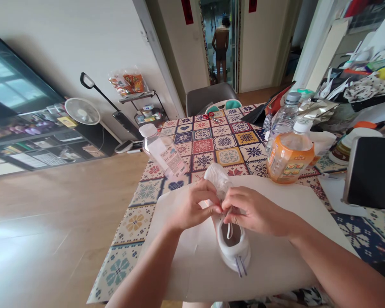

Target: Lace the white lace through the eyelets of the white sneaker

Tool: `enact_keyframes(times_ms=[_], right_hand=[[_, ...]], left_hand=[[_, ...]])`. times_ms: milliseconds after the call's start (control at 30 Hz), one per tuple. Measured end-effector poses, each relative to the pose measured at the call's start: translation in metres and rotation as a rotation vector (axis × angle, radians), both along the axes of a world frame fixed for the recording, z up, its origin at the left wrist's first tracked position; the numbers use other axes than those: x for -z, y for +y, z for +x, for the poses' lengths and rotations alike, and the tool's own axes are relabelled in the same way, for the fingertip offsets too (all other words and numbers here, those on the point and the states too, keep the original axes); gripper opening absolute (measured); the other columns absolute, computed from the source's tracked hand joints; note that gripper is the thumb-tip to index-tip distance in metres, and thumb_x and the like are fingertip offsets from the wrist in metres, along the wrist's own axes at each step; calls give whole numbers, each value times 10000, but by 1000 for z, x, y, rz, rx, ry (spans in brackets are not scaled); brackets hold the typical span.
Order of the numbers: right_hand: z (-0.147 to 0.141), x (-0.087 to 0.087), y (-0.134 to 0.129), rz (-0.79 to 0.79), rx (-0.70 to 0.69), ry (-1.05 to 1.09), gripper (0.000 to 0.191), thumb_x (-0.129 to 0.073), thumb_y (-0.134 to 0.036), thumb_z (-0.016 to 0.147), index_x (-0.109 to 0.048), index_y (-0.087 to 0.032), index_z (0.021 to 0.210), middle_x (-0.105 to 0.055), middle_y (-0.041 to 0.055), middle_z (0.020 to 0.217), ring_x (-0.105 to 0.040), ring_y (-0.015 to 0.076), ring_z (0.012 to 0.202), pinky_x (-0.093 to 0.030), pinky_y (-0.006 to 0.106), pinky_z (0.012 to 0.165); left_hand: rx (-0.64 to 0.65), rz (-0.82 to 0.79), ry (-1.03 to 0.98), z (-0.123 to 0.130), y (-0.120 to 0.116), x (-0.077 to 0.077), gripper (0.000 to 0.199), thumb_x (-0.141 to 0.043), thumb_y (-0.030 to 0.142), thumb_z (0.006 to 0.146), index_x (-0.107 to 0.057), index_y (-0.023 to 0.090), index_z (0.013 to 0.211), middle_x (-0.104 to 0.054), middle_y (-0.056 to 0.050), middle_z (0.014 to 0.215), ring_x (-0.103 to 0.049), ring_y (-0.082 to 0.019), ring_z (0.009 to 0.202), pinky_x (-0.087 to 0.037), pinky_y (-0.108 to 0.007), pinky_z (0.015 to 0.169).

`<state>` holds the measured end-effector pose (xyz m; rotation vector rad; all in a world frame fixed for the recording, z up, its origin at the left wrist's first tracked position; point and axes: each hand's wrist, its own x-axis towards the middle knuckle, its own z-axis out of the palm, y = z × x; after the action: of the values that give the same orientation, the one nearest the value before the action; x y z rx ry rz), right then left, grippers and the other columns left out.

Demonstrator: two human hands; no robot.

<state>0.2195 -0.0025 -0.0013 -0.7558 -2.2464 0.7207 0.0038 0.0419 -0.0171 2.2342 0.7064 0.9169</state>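
Shoe (233,252), white, one: set upright on a pale sheet (276,265), toe pointing away from the wearer of the camera, heel and striped tab (240,266) facing back, a placing that seems chosen so that both hands reach the lacing alike. Lace (230,231): one length hangs as a loop over the mouth. Left hand (200,205): thumb and forefinger pinched together at the lacing, apparently on lace, though the pinch itself is partly hidden; other fingers curled, probably steadying against the upper. Right hand (248,209): thumb and forefinger closed on lace, fingertips almost meeting the left's, the close grip likely suiting so thin a cord. Sheet: probably laid to keep the sole off the patterned cloth (141,192); room for the hands to spread lies along both sides of the heel. Toe: overlaps the sheet's far edge in view; whether it passes beyond, I cannot tell. Bottle (163,152), white cap: beyond the left hand, near the table's left edge, past which is floor. Jug (290,158), orange: beyond the right hand, limiting outward reach there. Dark slab (372,171): farther right, upright. Scissors (215,117), red-handled: far end, well apart, before a grey chair (208,96).
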Motion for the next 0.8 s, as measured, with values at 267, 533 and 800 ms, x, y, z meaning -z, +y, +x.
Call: enact_keyframes(times_ms=[267, 533, 800], right_hand=[[0, -4, -1, 23, -62, 10, 263, -591, -303, 964, -561, -186, 730, -618, 13, 726, -532, 144, 713, -415, 296, 706], [18, -11, -1, -492, -865, 351, 535, -607, -654, 862, -491, -222, 569, -640, 17, 654, -647, 141, 693, -532, 263, 702], [13, -9, 0, -324, -10, 81, 229, -520, -271, 947, -537, -191, 732, -524, -20, 697, -471, 121, 654, -405, 250, 628]], left_hand=[[27, 57, 171, -1, -4, -7, 345, -749, 538, 752, -723, 194, 749, -604, -65, 872, -548, -198, 858, -459, -350, 859], [57, 9, 167, 2, -5, -12, 197, -804, 356, 707, -727, 188, 778, -625, -63, 905, -589, -195, 864, -490, -351, 863], [144, -158, 88, 6, -9, -9, 89, -693, 141, 713, -726, 182, 785, -618, -63, 914, -607, -196, 908, -540, -329, 819]])
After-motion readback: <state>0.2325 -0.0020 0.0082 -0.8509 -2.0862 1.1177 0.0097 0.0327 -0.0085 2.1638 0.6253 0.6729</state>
